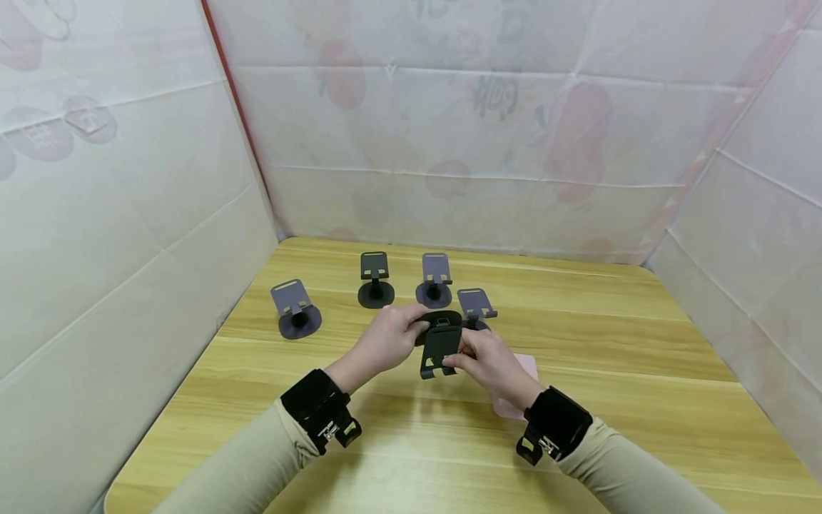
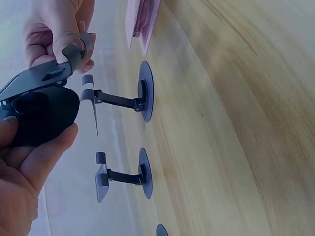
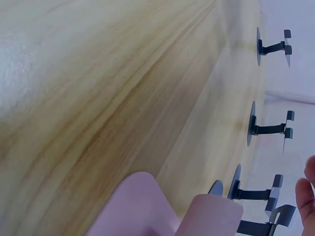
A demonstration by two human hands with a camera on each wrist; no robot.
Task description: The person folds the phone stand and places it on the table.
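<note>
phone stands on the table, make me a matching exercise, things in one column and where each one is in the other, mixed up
Things:
1. black phone stand
2. pink phone stand
3. leftmost grey phone stand
4. left hand

Places:
A. lying on the table, partly hidden under the right hand
B. standing alone near the left wall
C. held in the air between both hands
D. gripping the round black base

Pairs: 1-C, 2-A, 3-B, 4-D
</note>
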